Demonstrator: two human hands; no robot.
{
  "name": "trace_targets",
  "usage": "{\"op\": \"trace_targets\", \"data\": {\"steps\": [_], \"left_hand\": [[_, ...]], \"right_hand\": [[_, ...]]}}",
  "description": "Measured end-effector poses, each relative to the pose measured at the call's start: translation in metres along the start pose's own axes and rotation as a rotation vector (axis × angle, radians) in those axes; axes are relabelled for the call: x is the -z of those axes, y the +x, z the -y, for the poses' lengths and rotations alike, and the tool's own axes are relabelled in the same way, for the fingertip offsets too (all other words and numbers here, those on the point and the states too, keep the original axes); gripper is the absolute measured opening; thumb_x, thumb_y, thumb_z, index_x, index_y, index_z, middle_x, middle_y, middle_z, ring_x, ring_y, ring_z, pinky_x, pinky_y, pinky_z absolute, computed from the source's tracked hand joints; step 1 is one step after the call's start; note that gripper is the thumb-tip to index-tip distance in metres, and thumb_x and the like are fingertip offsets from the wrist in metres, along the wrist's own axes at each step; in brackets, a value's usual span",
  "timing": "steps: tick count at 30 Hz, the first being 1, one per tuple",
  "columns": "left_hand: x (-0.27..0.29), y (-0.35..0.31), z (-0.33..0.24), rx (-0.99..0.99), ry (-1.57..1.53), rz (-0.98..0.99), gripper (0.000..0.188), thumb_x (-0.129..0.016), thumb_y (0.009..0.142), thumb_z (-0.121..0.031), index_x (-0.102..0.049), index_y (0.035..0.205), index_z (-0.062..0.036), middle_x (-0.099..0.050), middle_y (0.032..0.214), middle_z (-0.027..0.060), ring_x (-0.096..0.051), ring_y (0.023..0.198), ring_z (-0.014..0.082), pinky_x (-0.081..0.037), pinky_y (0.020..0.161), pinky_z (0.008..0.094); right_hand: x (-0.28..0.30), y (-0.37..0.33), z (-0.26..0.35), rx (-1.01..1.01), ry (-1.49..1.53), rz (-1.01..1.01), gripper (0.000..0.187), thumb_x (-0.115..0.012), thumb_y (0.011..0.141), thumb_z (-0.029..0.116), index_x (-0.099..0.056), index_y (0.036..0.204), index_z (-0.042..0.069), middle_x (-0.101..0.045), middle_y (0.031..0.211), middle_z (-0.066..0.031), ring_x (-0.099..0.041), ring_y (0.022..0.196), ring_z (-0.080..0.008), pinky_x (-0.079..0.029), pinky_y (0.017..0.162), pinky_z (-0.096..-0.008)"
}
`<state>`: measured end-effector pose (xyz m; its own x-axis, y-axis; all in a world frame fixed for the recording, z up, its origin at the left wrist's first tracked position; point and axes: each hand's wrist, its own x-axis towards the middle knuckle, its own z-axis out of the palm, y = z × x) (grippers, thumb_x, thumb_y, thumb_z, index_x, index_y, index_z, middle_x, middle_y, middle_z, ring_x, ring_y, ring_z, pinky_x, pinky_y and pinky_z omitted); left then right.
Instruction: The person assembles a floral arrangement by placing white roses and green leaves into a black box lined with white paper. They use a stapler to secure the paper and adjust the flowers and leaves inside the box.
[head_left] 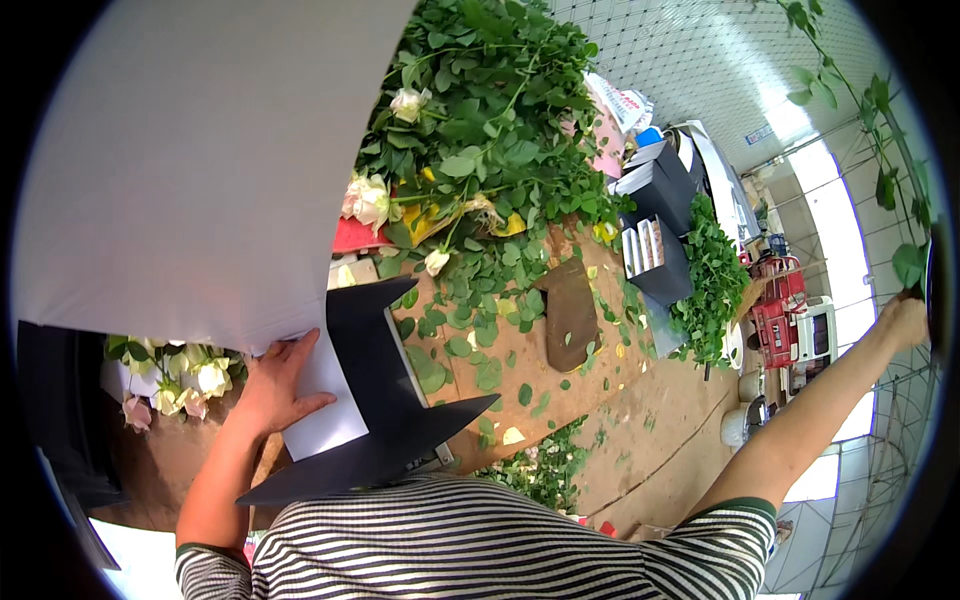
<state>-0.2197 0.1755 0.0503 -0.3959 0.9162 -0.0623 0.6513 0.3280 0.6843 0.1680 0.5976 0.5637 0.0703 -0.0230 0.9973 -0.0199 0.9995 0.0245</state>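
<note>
My left hand (278,390) lies on a white inner face of a black folded cardboard piece (375,350) with pointed flaps. Its thumb is stretched away from the fingers, and the fingertips touch the lower edge of a large pale grey sheet (200,170). That sheet fills the upper left. Out at the far right, my right arm is stretched away and my right hand (903,320) is closed round a long leafy rose stem (880,140), which arches upward. The stem's lower end is hidden at the picture's rim.
A heap of leafy roses (480,120) covers the table's back. Loose leaves and a brown flat piece (572,315) lie on the brown tabletop (480,400). Pale roses (190,380) lie left. Black boxes (655,260) stand right, with a red vehicle (778,310) beyond.
</note>
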Motion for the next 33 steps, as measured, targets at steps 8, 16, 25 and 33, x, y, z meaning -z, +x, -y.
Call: {"op": "trace_targets", "data": {"steps": [8,16,25,33], "left_hand": [[-0.020,-0.026,0.010,0.096,-0.467,-0.024,0.052,-0.061,0.085,-0.021,-0.045,0.128,0.0036,-0.054,0.123,0.0218,-0.053,0.115,0.0301,-0.042,0.096,0.0371],[-0.018,-0.045,0.016,0.528,-1.268,-0.096,0.050,-0.041,0.098,-0.034,-0.034,0.137,-0.0030,-0.054,0.121,0.0110,-0.051,0.114,0.0175,-0.040,0.096,0.0308],[-0.018,-0.050,0.010,0.360,-0.966,0.015,0.043,-0.045,0.096,-0.037,-0.051,0.119,-0.0009,-0.058,0.111,0.0086,-0.052,0.107,0.0165,-0.041,0.094,0.0311],[-0.012,-0.043,0.019,0.292,-0.922,0.001,0.033,-0.049,0.095,-0.032,-0.060,0.100,-0.0017,-0.061,0.097,0.0075,-0.055,0.094,0.0177,-0.045,0.084,0.0318]], "right_hand": [[-0.073,-0.227,0.055,-0.785,0.194,0.817,0.026,-0.051,0.091,0.005,-0.054,0.114,-0.006,-0.060,0.110,-0.0165,-0.059,0.098,-0.0321,-0.048,0.089,-0.0431],[-0.258,-0.445,0.218,-0.117,0.717,1.987,0.029,-0.062,0.077,0.006,-0.061,0.106,0.008,-0.062,0.080,-0.0082,-0.057,0.073,-0.0279,-0.045,0.062,-0.0374],[-0.253,-0.520,0.248,-0.871,1.021,2.405,0.013,-0.055,0.088,0.013,-0.053,0.099,0.006,-0.061,0.070,-0.0109,-0.061,0.069,-0.0259,-0.046,0.063,-0.0337],[-0.252,-0.529,0.248,-1.110,1.197,2.356,0.011,-0.054,0.089,0.014,-0.054,0.094,0.004,-0.060,0.071,-0.0058,-0.058,0.067,-0.0153,-0.044,0.063,-0.0295]]}}
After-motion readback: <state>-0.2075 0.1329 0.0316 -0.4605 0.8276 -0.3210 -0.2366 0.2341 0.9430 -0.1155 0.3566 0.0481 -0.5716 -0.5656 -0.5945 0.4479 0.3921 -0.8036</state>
